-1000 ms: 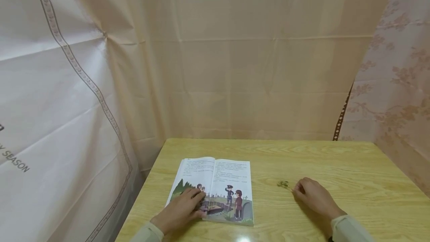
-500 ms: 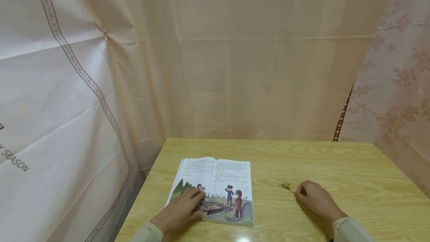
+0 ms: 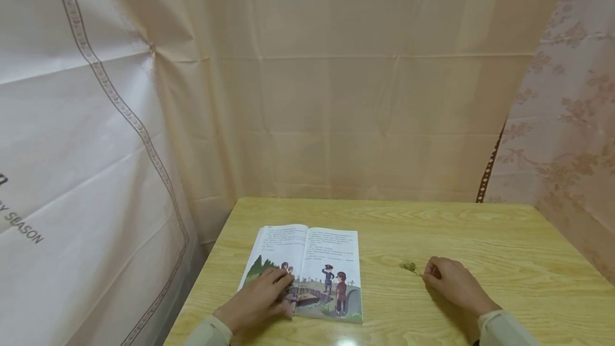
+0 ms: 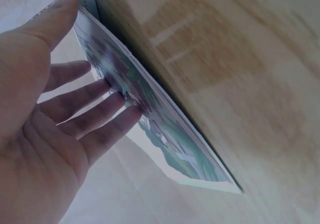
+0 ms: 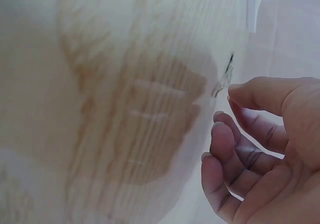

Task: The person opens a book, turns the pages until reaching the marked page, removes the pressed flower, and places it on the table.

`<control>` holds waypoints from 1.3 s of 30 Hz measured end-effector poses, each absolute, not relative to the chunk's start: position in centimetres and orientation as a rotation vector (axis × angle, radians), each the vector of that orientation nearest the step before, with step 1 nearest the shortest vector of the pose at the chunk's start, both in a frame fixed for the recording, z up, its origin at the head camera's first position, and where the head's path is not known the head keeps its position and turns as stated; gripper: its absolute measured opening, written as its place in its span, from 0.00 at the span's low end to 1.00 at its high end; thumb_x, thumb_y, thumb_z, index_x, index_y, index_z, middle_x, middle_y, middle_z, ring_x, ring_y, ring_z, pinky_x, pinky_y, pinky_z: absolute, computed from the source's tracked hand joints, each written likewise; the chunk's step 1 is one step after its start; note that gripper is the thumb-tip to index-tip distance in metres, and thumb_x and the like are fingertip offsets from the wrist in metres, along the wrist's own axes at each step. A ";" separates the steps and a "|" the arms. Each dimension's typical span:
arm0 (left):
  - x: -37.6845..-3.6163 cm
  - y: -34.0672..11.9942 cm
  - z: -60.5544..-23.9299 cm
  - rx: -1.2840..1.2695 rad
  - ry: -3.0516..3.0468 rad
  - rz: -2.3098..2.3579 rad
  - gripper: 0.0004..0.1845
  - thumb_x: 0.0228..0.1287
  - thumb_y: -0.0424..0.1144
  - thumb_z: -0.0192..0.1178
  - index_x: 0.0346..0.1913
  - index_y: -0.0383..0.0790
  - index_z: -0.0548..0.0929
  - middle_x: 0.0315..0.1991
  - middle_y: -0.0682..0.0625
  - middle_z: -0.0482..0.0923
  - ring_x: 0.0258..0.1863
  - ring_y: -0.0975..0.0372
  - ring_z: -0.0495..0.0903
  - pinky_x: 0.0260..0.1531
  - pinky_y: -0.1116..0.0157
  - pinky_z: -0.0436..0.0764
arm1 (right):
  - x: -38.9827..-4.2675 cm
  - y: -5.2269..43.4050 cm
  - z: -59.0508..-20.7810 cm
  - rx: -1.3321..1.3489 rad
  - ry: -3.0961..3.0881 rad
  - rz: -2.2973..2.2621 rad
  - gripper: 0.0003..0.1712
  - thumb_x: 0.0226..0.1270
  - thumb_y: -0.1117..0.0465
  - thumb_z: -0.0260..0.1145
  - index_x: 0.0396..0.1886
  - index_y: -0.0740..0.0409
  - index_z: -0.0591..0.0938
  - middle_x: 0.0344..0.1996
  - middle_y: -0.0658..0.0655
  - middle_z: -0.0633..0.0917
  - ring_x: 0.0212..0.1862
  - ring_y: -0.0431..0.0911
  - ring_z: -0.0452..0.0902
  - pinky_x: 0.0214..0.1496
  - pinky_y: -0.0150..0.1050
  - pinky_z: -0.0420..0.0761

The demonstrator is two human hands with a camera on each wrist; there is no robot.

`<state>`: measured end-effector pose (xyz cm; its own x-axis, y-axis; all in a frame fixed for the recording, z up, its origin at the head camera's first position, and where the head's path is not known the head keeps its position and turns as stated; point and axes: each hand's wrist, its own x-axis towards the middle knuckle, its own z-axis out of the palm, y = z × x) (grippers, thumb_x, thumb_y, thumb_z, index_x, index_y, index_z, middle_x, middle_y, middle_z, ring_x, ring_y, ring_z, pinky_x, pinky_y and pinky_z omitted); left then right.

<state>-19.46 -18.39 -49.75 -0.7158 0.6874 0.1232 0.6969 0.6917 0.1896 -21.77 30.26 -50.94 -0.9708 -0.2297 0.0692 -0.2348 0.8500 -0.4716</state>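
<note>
An open book [image 3: 331, 250] with printed text and a coloured drawing lies on the wooden table. My left hand [image 3: 257, 299] rests on the lower part of its left page, covering some of the drawing. In the left wrist view the fingers [image 4: 102, 94] of that hand lie fairly straight on the page, spread a little. To the right of the book, my right hand [image 3: 454, 281] pinches the thin stem of a small dried plant sprig [image 3: 408, 266] between thumb and forefinger. The sprig's greenish-yellow head points left, toward the book, low over the tabletop. The stem's end is hidden by the fingers.
The light wood-grain table [image 3: 408, 228] reaches back to a beige cloth hanging [image 3: 355, 122] behind it. A white cloth [image 3: 91, 175] with a patterned band hangs at the left, and a flowered cloth [image 3: 572, 116] at the right.
My right hand has shifted slightly right with the sprig, whose head has turned a little. The left hand stays on the page, its thumb moved slightly left.
</note>
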 end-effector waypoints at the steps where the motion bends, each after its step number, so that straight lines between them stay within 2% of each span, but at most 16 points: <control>1: -19.4 -18.4 -49.7 -1.170 -2.845 -0.339 0.39 0.69 0.63 0.57 0.71 0.37 0.75 0.66 0.45 0.74 0.64 0.54 0.72 0.63 0.54 0.77 | -21.7 30.2 -50.9 0.381 -3.007 0.767 0.05 0.69 0.61 0.70 0.33 0.51 0.81 0.25 0.44 0.77 0.26 0.38 0.68 0.28 0.35 0.71; 7: -19.4 -18.5 -49.7 -1.160 -2.848 -0.262 0.42 0.64 0.64 0.64 0.72 0.38 0.74 0.67 0.45 0.74 0.65 0.53 0.72 0.64 0.54 0.76 | -21.0 29.0 -50.5 0.545 -2.970 0.830 0.07 0.70 0.60 0.70 0.32 0.51 0.80 0.23 0.42 0.75 0.25 0.35 0.65 0.26 0.33 0.69; 13: -19.6 -18.9 -49.7 -1.185 -2.817 -0.216 0.41 0.65 0.61 0.67 0.72 0.39 0.74 0.67 0.44 0.73 0.64 0.53 0.73 0.64 0.53 0.76 | -20.2 26.2 -50.3 0.790 -2.957 0.938 0.08 0.72 0.55 0.69 0.34 0.52 0.83 0.24 0.39 0.78 0.25 0.32 0.69 0.26 0.32 0.74; 20: -19.6 -19.3 -49.8 -1.199 -2.821 -0.193 0.40 0.65 0.60 0.67 0.73 0.40 0.73 0.68 0.45 0.72 0.65 0.53 0.73 0.65 0.53 0.75 | -19.6 22.4 -50.3 0.875 -2.954 0.934 0.10 0.71 0.50 0.70 0.30 0.45 0.83 0.22 0.36 0.77 0.25 0.31 0.70 0.27 0.32 0.75; 27: -19.8 -19.8 -49.9 -1.158 -2.863 -0.179 0.40 0.66 0.60 0.67 0.74 0.41 0.72 0.69 0.46 0.72 0.67 0.53 0.72 0.66 0.53 0.74 | -18.7 19.7 -50.5 0.935 -2.980 0.965 0.16 0.69 0.41 0.70 0.29 0.44 0.81 0.23 0.36 0.76 0.25 0.32 0.69 0.27 0.32 0.74; 35: -19.5 -21.2 -49.8 -0.990 -2.934 -0.214 0.45 0.66 0.68 0.61 0.76 0.40 0.69 0.71 0.43 0.70 0.69 0.50 0.69 0.66 0.47 0.73 | -18.7 17.9 -50.7 0.966 -2.948 0.934 0.19 0.63 0.40 0.74 0.26 0.43 0.77 0.22 0.36 0.74 0.25 0.31 0.67 0.27 0.32 0.72; 39: -19.2 -21.8 -49.9 -0.871 -2.945 -0.165 0.50 0.63 0.74 0.57 0.75 0.39 0.70 0.70 0.43 0.71 0.67 0.46 0.71 0.63 0.44 0.75 | -18.7 17.3 -50.8 0.954 -2.965 0.950 0.22 0.59 0.38 0.76 0.26 0.44 0.77 0.21 0.37 0.74 0.24 0.33 0.66 0.26 0.32 0.70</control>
<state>-19.22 -21.77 -49.89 -0.8376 0.5383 0.0934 0.5453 0.8340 0.0841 -18.70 17.32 -50.78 -0.8222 -0.5654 0.0664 -0.4986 0.6589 -0.5633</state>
